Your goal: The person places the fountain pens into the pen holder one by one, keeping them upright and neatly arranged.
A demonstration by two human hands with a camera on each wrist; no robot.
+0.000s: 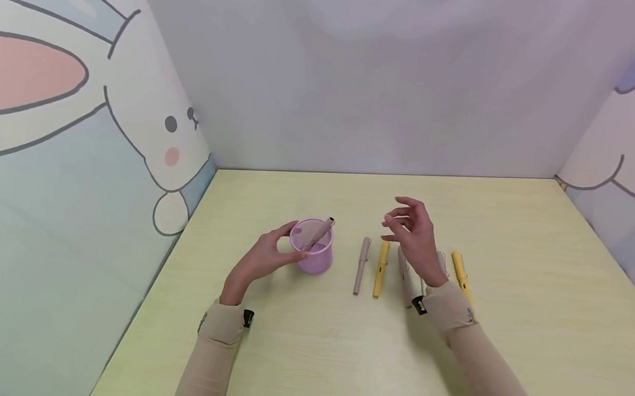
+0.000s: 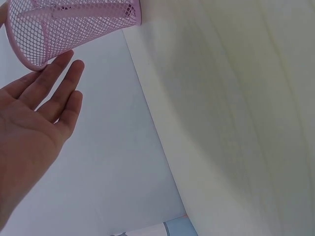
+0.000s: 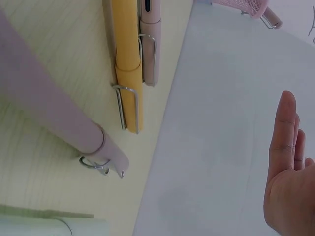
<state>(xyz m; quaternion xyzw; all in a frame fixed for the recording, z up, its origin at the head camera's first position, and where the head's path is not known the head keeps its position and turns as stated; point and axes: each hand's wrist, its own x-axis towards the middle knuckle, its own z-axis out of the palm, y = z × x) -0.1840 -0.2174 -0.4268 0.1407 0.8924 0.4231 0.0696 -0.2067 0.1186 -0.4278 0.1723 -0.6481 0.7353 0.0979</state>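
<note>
A pink mesh pen cup [image 1: 318, 262] stands upright on the table, with one mauve pen [image 1: 320, 232] leaning inside it. My left hand [image 1: 263, 257] holds the cup near its rim, thumb at the front and fingers round the far side. In the left wrist view, the fingers [image 2: 61, 98] touch the mesh. My right hand [image 1: 412, 236] is raised over the row of pens, its fingers loosely bent and nothing in them. Below and left of it lie a mauve pen [image 1: 362, 267] and a yellow pen [image 1: 381, 270]. Another mauve pen [image 3: 64, 108] lies under the wrist.
A pale green pen [image 3: 44, 226] lies beside the mauve one, partly hidden by the right arm in the head view. At the row's right end is a second yellow pen [image 1: 461, 274]. A grey-white wall [image 1: 382, 91] borders the table's far edge, and cartoon-printed panels [image 1: 25, 212] flank it.
</note>
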